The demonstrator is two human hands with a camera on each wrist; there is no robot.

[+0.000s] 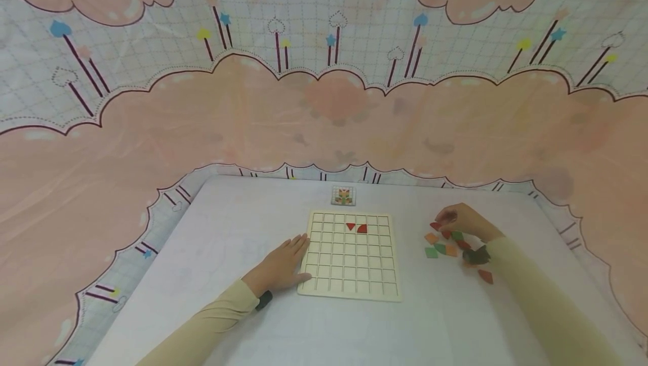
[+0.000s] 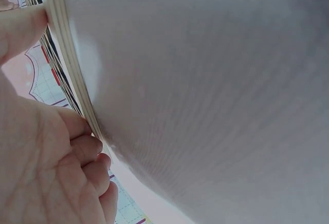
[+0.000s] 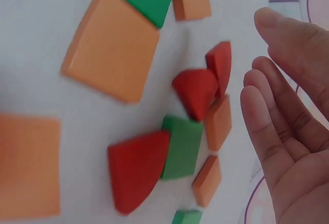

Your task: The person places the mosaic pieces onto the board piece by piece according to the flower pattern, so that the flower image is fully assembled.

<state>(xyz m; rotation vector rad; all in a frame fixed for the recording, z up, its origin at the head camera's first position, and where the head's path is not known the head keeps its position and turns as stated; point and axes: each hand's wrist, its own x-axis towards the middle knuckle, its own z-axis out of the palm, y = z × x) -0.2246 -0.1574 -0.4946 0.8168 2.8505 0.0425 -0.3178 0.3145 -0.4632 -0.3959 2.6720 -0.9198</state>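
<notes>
My left hand [image 1: 280, 265] rests against the left edge of a pale grid board [image 1: 354, 265], its fingers and thumb spread along that side. In the left wrist view, the thumb and fingertips touch the board's edge [image 2: 64, 39]. Two red pieces, one a triangle-like wedge [image 1: 351, 226] and one a quarter-circle [image 1: 362, 229], lie in the board's upper rows. My right hand [image 1: 459, 220] hovers over loose pieces right of the board. Its thumb stands apart from the relaxed fingers with nothing between them, close to a red wedge [image 3: 197, 88] and a red curved piece [image 3: 220, 64].
A small card with a coloured pattern [image 1: 343, 189] lies behind the board. Orange squares [image 3: 113, 47], green pieces [image 3: 182, 147] and a red quarter-circle [image 3: 136, 170] are scattered under the right hand. One red piece [image 1: 485, 276] lies nearer the front. Patterned cloth [image 1: 324, 118] hangs behind the white table.
</notes>
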